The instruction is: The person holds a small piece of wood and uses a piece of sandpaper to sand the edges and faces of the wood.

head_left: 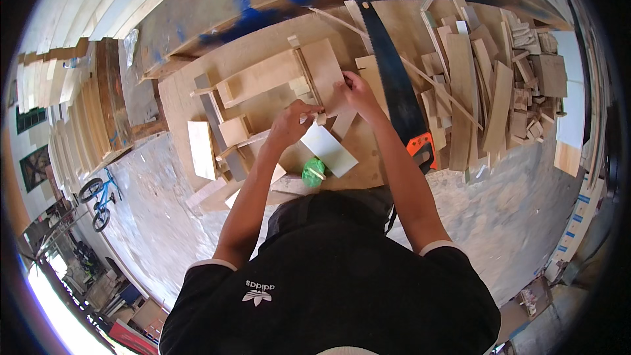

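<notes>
At upper centre of frame, right hand (358, 94) clasping right edge of tan board (327, 66), fingers nearly together. Left hand (289, 123) bunching fingers at lower end of thin wooden strip (307, 77) along board's left side; grip unclear. Black saw (394, 79) lying to right; green round object (309, 179) resting on worktop (177, 102), just below frame centre.

Wide fisheye view, worn on head, facing down, worktable (369, 158) near
</notes>
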The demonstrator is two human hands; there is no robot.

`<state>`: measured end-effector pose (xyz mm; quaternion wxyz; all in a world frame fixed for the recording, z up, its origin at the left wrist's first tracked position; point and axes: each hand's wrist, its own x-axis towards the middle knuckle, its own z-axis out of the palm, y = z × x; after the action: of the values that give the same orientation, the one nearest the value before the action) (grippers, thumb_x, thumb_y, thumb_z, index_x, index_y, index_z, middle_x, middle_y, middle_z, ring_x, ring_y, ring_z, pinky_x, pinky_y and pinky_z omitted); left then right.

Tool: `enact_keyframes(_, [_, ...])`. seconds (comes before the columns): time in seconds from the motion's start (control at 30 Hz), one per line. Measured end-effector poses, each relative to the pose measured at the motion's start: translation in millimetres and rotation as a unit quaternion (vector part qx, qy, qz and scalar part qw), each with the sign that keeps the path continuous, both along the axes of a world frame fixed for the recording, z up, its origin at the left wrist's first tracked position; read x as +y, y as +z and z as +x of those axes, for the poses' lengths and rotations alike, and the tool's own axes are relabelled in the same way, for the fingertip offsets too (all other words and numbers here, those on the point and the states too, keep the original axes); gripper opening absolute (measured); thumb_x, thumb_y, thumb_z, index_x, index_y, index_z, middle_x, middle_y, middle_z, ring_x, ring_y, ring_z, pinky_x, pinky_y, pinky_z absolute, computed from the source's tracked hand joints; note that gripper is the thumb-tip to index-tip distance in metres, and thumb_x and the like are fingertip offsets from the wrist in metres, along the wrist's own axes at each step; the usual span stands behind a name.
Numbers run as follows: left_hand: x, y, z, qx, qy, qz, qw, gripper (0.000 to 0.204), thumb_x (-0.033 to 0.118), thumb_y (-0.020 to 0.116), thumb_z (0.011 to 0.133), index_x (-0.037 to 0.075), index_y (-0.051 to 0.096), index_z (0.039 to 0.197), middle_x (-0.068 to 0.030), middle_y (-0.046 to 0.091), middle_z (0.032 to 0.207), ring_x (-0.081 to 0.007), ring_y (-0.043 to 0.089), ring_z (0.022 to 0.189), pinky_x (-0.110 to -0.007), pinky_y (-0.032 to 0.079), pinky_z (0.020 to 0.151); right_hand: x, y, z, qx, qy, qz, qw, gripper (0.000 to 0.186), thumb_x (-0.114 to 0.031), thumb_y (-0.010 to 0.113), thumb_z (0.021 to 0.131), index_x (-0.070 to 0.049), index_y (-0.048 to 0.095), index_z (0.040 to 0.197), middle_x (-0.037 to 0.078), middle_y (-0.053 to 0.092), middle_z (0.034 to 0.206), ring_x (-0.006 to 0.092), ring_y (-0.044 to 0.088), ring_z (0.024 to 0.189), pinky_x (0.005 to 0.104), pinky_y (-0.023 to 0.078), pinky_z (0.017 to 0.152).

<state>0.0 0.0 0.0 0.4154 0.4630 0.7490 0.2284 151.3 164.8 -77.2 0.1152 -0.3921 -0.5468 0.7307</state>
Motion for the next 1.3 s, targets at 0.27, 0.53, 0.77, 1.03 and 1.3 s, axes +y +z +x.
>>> enact_keyframes(0.27, [-10.9,-3.3,15.4,0.024,0.003,0.025,0.999,0.040,-0.001,0.065,0.079,0.018,0.072,0.114,-0.0127,0.059,0.099,-0.0291,0.065,0.093,-0.039,0.052,0.083,-7.9,-9.2,5.3,0.043,-0.026,0.037,0.998,0.033,-0.012,0.064,0.094,0.003,0.058,0.122,0.007,0.067,0.100,0.0113,0.062,0.089,0.0259,0.049,0.077])
enact_keyframes(0.53, [-8.7,1.9,12.3,0.056,-0.012,0.033,0.998,0.047,-0.004,0.061,0.077,0.022,0.070,0.115,-0.0118,0.054,0.112,-0.0300,0.065,0.089,-0.039,0.053,0.081,-2.7,-21.7,0.1,0.010,-0.012,0.074,0.997,0.040,-0.018,0.064,0.093,0.005,0.057,0.125,0.015,0.068,0.108,0.0198,0.065,0.095,0.0324,0.051,0.083])
enact_keyframes(0.77, [-7.8,-8.5,10.5,0.065,-0.010,0.034,0.997,0.049,-0.007,0.058,0.075,0.023,0.070,0.112,-0.0127,0.047,0.120,-0.0320,0.066,0.090,-0.040,0.054,0.079,-3.3,-20.6,-0.4,0.010,-0.019,0.090,0.996,0.040,-0.017,0.064,0.093,0.005,0.058,0.126,0.015,0.068,0.108,0.0205,0.064,0.096,0.0325,0.050,0.085])
enact_keyframes(1.03, [-6.2,-11.2,9.7,0.043,0.001,0.053,0.998,0.048,-0.010,0.057,0.073,0.021,0.069,0.109,-0.0128,0.047,0.117,-0.0327,0.065,0.094,-0.039,0.055,0.076,-4.9,2.4,1.9,-0.003,-0.011,0.061,0.998,0.037,-0.017,0.065,0.094,0.003,0.057,0.125,0.009,0.067,0.103,0.0132,0.061,0.093,0.0279,0.049,0.081])
enact_keyframes(1.3, [-6.0,-7.8,10.5,0.042,0.002,0.039,0.998,0.047,-0.008,0.058,0.075,0.023,0.068,0.108,-0.0083,0.048,0.115,-0.0285,0.068,0.081,-0.041,0.056,0.072,-5.5,-0.5,2.3,0.012,-0.016,0.011,1.000,0.034,-0.014,0.064,0.095,0.002,0.057,0.125,0.007,0.067,0.104,0.0120,0.061,0.095,0.0268,0.048,0.083])
